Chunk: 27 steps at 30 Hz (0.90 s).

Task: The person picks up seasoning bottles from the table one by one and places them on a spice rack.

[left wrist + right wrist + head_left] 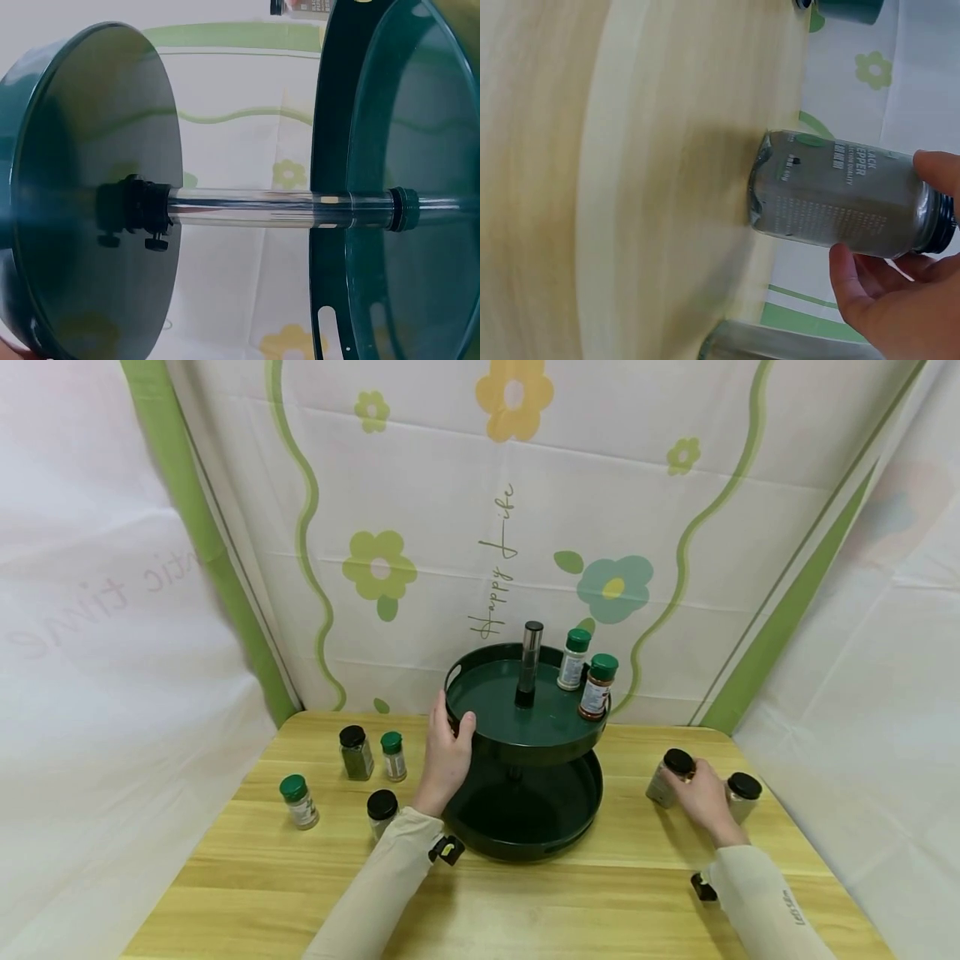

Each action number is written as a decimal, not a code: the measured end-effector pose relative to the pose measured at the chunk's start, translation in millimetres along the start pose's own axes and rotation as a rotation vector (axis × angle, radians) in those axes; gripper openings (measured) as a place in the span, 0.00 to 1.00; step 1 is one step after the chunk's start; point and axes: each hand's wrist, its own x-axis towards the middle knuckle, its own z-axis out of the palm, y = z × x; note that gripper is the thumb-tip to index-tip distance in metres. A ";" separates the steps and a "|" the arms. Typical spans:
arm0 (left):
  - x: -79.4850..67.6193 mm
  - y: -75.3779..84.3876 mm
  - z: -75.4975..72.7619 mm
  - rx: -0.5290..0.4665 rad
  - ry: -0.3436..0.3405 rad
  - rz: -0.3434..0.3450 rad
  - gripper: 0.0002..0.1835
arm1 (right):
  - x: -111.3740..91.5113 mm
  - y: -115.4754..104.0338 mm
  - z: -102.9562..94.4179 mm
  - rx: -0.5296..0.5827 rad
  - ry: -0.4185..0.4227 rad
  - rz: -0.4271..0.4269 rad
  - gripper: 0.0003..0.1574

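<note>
A dark green two-tier round tray stands mid-table, with a clear post and black fittings between its tiers. My left hand grips the left wall of the upper tier, thumb at the rim and fingers along the outside. In the left wrist view, only a bit of that hand shows at the lower corner. At the right, my right hand holds a black-capped black pepper jar near its cap, thumb on one side and fingers on the other. Whether the jar's base touches the table, I cannot tell.
Another black-capped jar stands beside my right hand. Two green-capped shakers are on the upper tier. Left of the tray stand green-capped shakers and black-capped jars. A flowered curtain hangs behind the wooden table.
</note>
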 end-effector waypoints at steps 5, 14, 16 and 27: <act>-2.4 1.9 2.2 0.005 0.006 -0.010 0.37 | 0.2 2.6 2.0 0.034 0.009 0.009 0.48; -1.6 3.3 2.4 -0.037 0.016 -0.019 0.37 | 1.6 7.4 3.6 0.095 -0.018 0.063 0.54; 0.9 2.3 0.6 -0.064 0.021 -0.013 0.36 | 1.8 8.1 3.8 0.099 -0.022 0.072 0.55; 23.4 -3.3 -13.6 -0.140 -0.064 -0.018 0.33 | 4.6 11.9 5.9 0.091 -0.004 0.062 0.53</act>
